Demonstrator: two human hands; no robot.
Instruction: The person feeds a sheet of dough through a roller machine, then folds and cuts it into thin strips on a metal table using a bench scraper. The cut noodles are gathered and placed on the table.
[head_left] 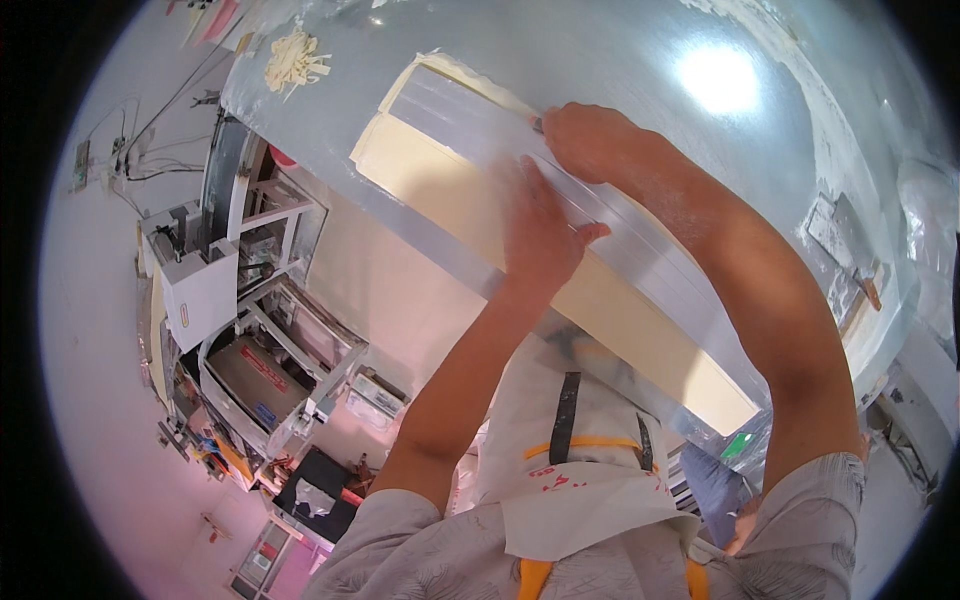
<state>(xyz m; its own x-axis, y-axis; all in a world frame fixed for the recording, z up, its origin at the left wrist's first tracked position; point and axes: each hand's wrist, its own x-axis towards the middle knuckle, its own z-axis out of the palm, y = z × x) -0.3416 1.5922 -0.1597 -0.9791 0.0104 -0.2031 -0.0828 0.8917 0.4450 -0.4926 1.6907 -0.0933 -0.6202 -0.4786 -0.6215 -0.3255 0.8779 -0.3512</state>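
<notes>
A long pale-yellow dough sheet (440, 185) lies on a steel table (620, 50). A long metal straightedge (470, 105) rests lengthwise on the sheet. My left hand (540, 235) presses flat on the straightedge near its middle and grips nothing. My right hand (590, 140) is closed around a small dark-tipped tool (537, 124), which it holds against the straightedge's far edge, just beyond the left hand. My forearms cover the near half of the straightedge.
A pile of cut dough strips (295, 60) sits at the table's far left corner. A flat scraper (845, 235) lies on the table at the right. Below the table's left edge stands a white machine with metal frames (215, 300) on a pale floor.
</notes>
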